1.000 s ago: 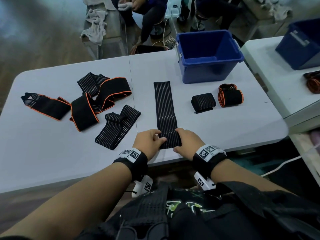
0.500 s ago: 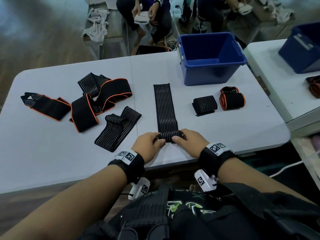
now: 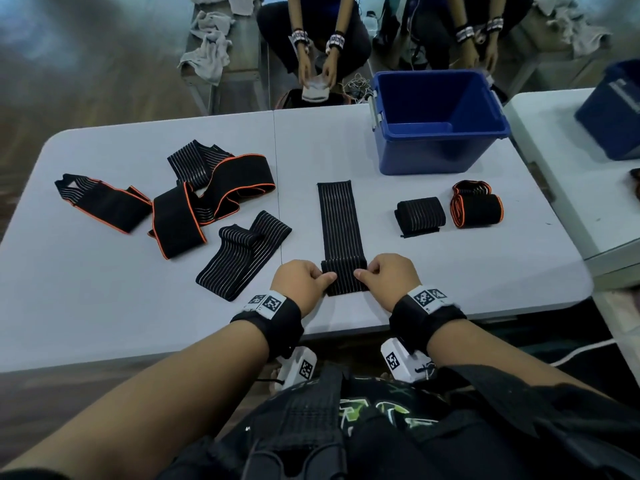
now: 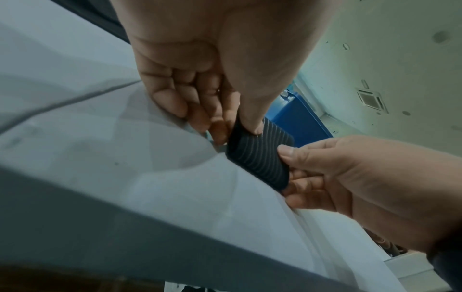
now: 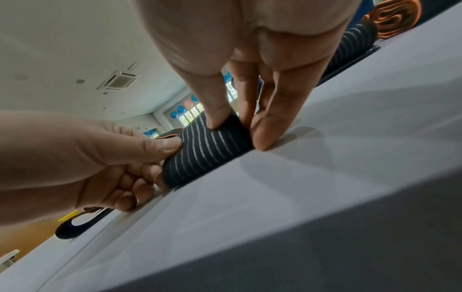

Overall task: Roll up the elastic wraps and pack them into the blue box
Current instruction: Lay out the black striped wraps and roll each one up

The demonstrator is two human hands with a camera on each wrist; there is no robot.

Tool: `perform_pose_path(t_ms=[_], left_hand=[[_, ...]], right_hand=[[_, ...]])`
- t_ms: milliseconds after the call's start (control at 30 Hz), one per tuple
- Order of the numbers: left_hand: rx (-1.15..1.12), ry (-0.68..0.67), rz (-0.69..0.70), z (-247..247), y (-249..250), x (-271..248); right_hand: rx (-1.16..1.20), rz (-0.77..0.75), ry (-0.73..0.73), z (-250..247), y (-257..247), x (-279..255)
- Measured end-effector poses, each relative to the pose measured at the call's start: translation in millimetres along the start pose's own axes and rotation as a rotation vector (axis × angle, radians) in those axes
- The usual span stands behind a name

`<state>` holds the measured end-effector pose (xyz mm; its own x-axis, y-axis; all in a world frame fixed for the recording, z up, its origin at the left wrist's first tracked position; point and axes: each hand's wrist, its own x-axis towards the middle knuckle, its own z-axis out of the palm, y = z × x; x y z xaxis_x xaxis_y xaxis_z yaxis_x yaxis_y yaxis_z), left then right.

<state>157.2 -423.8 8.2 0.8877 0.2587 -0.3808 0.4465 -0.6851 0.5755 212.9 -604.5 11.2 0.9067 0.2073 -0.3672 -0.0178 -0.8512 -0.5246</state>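
A black elastic wrap with thin white stripes lies straight on the white table, running away from me. Its near end is rolled into a small roll. My left hand pinches the roll's left end between thumb and curled fingers. My right hand pinches the right end the same way. The blue box stands open at the far right of the table, and nothing shows inside it.
Two finished rolls, a striped one and an orange-edged one, lie right of the wrap. Loose wraps, striped and orange-edged, lie in a heap at the left. Other people sit beyond the table; a second table stands right.
The roll at the near end has grown thicker and moved a little away from me, and the flat stretch of wrap is shorter. Both hands have stayed on the roll's ends.
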Motion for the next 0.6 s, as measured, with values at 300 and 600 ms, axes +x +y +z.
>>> perform_pose_path(t_ms=[300, 600], left_hand=[[-0.088, 0.053, 0.057, 5, -5, -1], [-0.003, 0.066, 0.192, 8, -4, 4]], right_hand=[[0.169, -0.076, -0.013, -4, 5, -7], [-0.022, -0.178, -0.026, 2, 10, 6]])
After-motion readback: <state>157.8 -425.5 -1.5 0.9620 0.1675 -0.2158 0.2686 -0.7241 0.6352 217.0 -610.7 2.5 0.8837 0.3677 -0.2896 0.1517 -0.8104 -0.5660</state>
